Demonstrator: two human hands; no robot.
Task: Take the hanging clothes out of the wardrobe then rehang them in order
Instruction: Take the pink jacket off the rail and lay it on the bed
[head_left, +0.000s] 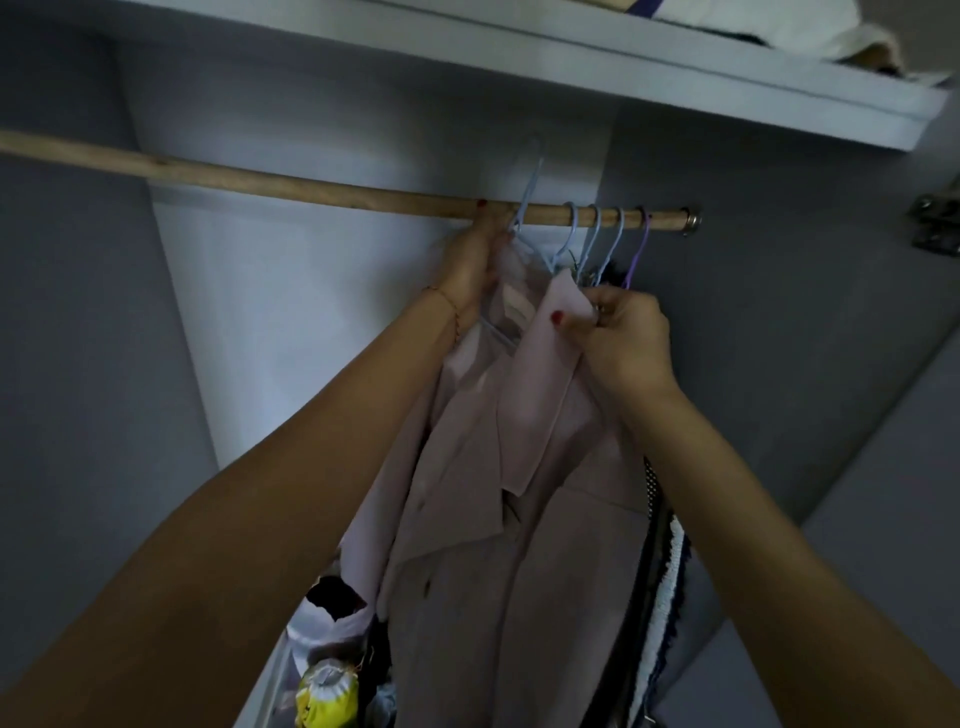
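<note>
The right hand (618, 338) pinches the pink shirt (498, 467) by its collar. The left hand (470, 265) grips the top of the shirt by its hanger (524, 208). Just above the left hand, the hanger hook sits at the long wooden rod (311, 184), which runs sideways.

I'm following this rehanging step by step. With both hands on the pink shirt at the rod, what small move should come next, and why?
Probably lower the blue hanger so its hook settles on the rod. The left hand holds it tilted with the hook above the rod, not seated like the four hooks to the right, while the right hand pinches the pink shirt by its collar.
</note>
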